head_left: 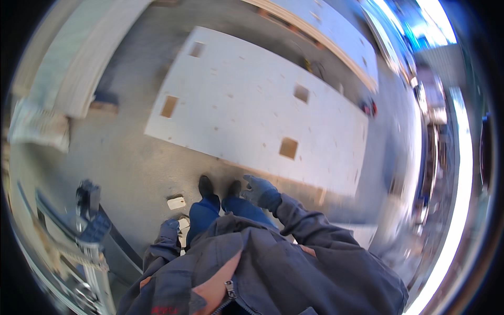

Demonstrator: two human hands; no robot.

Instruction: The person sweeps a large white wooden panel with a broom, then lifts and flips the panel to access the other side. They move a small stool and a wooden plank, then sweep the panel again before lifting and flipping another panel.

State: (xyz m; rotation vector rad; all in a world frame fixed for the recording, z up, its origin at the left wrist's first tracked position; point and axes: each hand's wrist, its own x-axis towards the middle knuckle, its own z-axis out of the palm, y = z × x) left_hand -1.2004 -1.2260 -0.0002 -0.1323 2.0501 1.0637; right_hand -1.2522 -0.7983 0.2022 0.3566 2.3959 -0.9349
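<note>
Grey-gloved right hand (257,191), fingers loosely parted, empty, hovers near the big white rectangular panel (247,115) lying ahead; grey-gloved left hand (170,226) hangs low, grip too blurred to tell.

No wording can be read clearly. The one trace of it is small red lettering (165,310) on the grey jacket (273,252), on the wearer's left of the zipper (230,290), near the view's lower edge, too blurred to make out.
</note>
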